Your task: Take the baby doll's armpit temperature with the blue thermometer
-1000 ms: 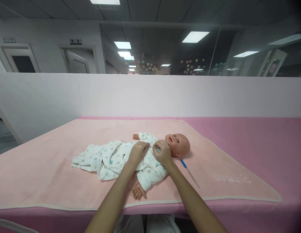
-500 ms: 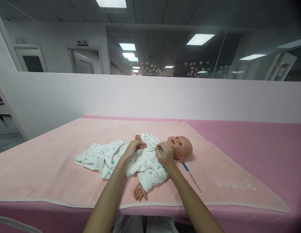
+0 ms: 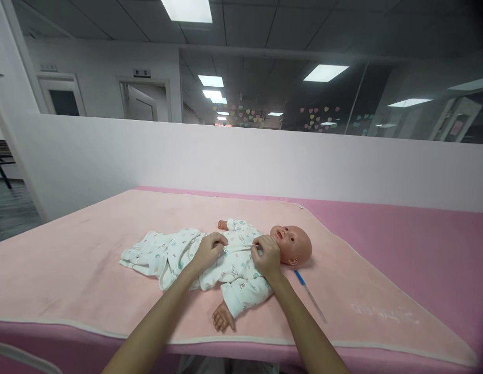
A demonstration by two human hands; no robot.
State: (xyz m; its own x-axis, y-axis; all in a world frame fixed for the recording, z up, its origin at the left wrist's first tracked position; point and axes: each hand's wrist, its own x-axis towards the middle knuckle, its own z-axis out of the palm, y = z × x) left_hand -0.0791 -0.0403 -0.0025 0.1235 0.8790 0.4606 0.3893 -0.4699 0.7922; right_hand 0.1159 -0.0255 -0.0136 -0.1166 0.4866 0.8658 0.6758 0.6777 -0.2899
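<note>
A baby doll [image 3: 291,245] lies on its back with its head to the right, dressed in a white printed romper [image 3: 237,267]. My left hand [image 3: 210,251] is closed at the romper's front over the belly, its fingertips pinching the cloth. Near the neck, just below the doll's chin, my right hand [image 3: 268,254] pinches the other end of the same front edge. Between the two hands that edge runs as a straight, pale strip. What exactly lies under my fingertips is hidden.
A thin clear stick with a blue end, resembling a thermometer [image 3: 309,295], lies beside the doll's head near my right forearm. Beneath everything spreads a peach blanket [image 3: 81,249] on a pink surface [image 3: 381,228]. A white low wall [image 3: 241,161] stands behind.
My left hand has gone from fingers stretched over the romper to a pinch, slightly lower on the belly. My right hand keeps its grip at the neck. The view has shifted slightly.
</note>
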